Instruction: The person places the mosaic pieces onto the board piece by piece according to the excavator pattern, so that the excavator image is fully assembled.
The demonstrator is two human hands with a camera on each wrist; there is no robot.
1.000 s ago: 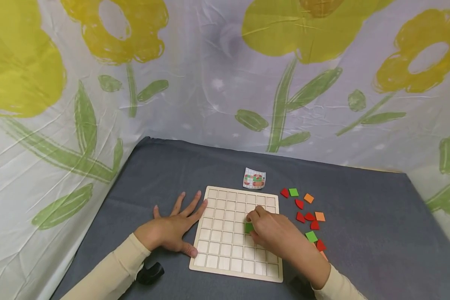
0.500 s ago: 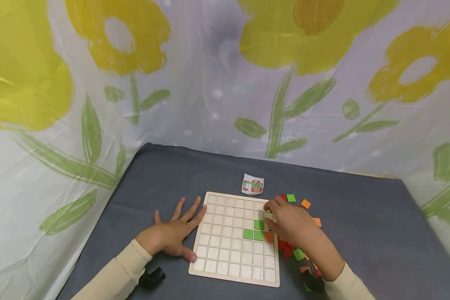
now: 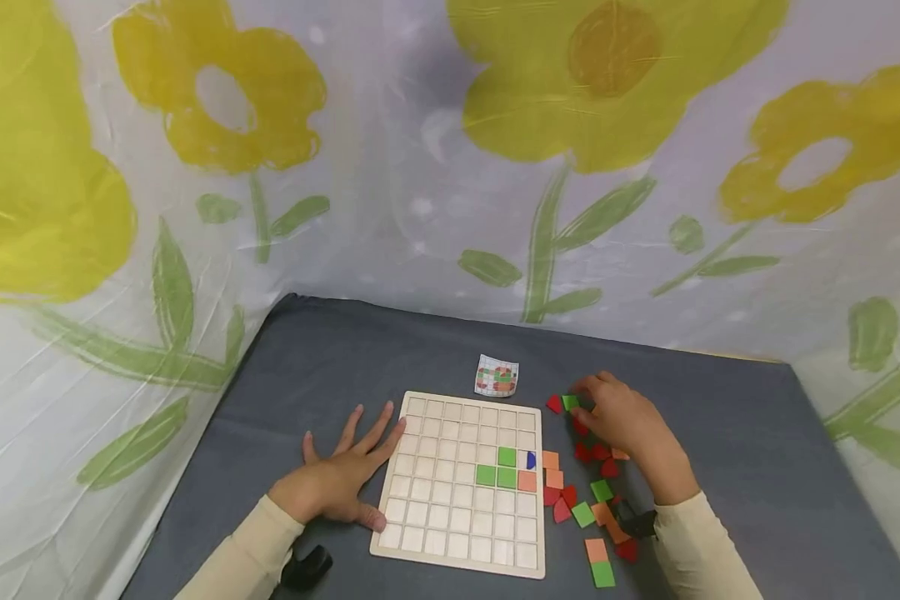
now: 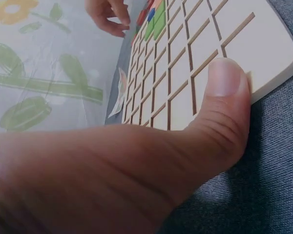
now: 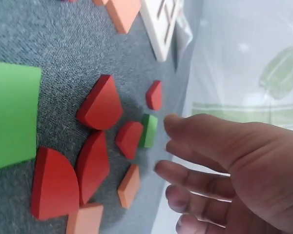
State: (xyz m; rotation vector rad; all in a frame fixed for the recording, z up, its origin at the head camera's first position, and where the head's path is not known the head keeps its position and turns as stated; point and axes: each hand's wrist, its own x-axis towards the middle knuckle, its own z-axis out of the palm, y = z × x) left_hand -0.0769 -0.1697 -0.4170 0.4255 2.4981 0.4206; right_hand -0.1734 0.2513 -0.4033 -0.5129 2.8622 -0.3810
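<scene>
A pale wooden grid board (image 3: 450,500) lies on the dark cloth. Several green square tiles (image 3: 507,477), an orange square tile (image 3: 527,481) and a small blue half-round piece (image 3: 531,460) lie in its cells on the right side. My left hand (image 3: 337,483) rests at the board's left edge with fingers spread and its thumb (image 4: 227,87) on the rim. Beyond the board's right edge, my right hand (image 3: 630,425) hovers among loose pieces, holding nothing. Its loosely bent fingers (image 5: 185,175) are close to a green tile (image 5: 148,130) and a red quarter-round piece (image 5: 129,140).
A small printed pattern card (image 3: 497,376) lies behind the board. Loose red quarter-round pieces (image 3: 562,510), orange tiles (image 3: 596,550) and green tiles (image 3: 603,574) are scattered along its right side. A flower-printed curtain (image 3: 390,167) hangs behind the table.
My right hand has gone from the board across to the loose pieces at the right. The blue half-round piece now shows in a cell. My left hand has stayed at the edge.
</scene>
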